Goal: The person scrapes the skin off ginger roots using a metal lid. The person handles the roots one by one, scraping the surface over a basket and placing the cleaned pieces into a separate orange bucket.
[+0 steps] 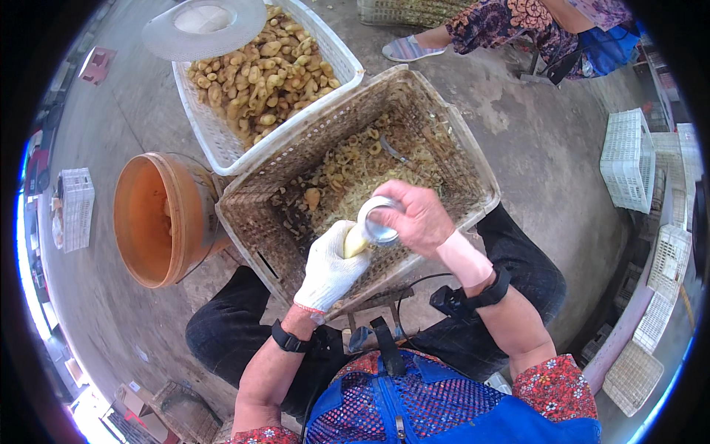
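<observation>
My left hand (334,268), in a white knit glove, is closed round a pale yellow, peeled-looking vegetable piece (355,241). Its far end meets a silvery ring-shaped tool (365,214) gripped by my bare right hand (423,216). The thumb of that hand reaches into the ring. Both hands are above the near side of a dirty, perforated plastic crate (473,159). Pale shavings (362,181), peel rings and brown scraps cover the crate's bottom, with a yellowish lump (312,197) among them. A curved strip-like thing (392,149) lies farther back.
Beyond the crate, a white basket (347,80) holds many knobbly yellow-brown vegetables (270,74), with a pale round mesh lid-like thing (166,33) over its corner. An orange bucket (177,222) stands left. Another person's leg (473,31) is at the back right; white crates (627,163) line the right.
</observation>
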Available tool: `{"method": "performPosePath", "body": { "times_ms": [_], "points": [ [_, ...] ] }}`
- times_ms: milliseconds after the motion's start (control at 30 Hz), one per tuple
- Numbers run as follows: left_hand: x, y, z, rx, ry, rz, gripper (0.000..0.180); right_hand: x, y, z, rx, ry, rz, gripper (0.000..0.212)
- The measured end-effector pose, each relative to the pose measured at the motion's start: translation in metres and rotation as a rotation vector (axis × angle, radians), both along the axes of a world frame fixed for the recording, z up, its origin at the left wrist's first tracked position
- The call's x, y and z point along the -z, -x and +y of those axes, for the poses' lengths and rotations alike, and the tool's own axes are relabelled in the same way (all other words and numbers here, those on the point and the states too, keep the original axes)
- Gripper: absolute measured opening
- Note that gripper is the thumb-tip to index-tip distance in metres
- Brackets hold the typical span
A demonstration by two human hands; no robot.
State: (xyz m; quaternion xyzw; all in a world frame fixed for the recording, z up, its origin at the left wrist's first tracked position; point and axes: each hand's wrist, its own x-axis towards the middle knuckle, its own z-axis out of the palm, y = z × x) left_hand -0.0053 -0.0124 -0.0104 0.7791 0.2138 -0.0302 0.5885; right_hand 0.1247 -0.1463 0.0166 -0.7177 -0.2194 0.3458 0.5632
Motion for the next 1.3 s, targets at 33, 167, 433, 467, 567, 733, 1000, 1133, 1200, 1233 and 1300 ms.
{"method": "performPosePath", "body": {
  "times_ms": [33, 167, 433, 467, 567, 733, 1000, 1133, 1200, 1233, 1300],
  "points": [
    [-0.001, 0.0, 0.0, 0.01, -0.057, 0.013, 0.026, 0.003, 0.003, 0.0, -0.021, 0.046, -0.089, 0.015],
    [-0.01, -0.003, 0.003, 0.059, -0.241, -0.046, 0.027, 0.028, -0.024, -0.019, -0.055, 0.452, -0.698, 0.016],
    [-0.003, -0.004, 0.005, 0.095, -0.221, -0.136, 0.028, -0.001, -0.003, 0.001, 0.009, 0.001, 0.158, 0.015],
    [-0.005, -0.005, 0.004, 0.089, -0.21, -0.135, 0.027, -0.001, 0.0, 0.001, -0.02, 0.024, 0.128, 0.016],
    [0.0, -0.001, 0.003, 0.053, -0.092, -0.096, 0.028, 0.001, 0.001, 0.002, -0.01, 0.093, 0.043, 0.016],
    [-0.003, 0.003, 0.007, 0.002, -0.013, -0.189, 0.026, 0.043, -0.037, -0.019, 0.177, 0.382, -0.293, 0.019],
    [0.002, -0.003, 0.006, 0.118, -0.241, -0.179, 0.029, -0.004, -0.003, 0.002, 0.042, 0.019, 0.195, 0.017],
    [0.007, -0.003, 0.004, 0.09, -0.163, -0.128, 0.028, 0.001, 0.006, 0.002, -0.013, 0.158, -0.022, 0.017],
    [0.012, 0.0, 0.004, 0.064, -0.132, -0.137, 0.027, 0.014, 0.004, 0.0, 0.039, 0.161, -0.11, 0.02],
    [0.012, 0.003, 0.004, 0.035, -0.11, -0.162, 0.027, 0.021, 0.0, -0.003, 0.066, 0.163, -0.156, 0.021],
    [0.014, 0.01, 0.01, 0.003, -0.113, -0.228, 0.025, 0.044, -0.03, -0.024, 0.089, 0.4, -0.449, 0.021]
  ]
}}
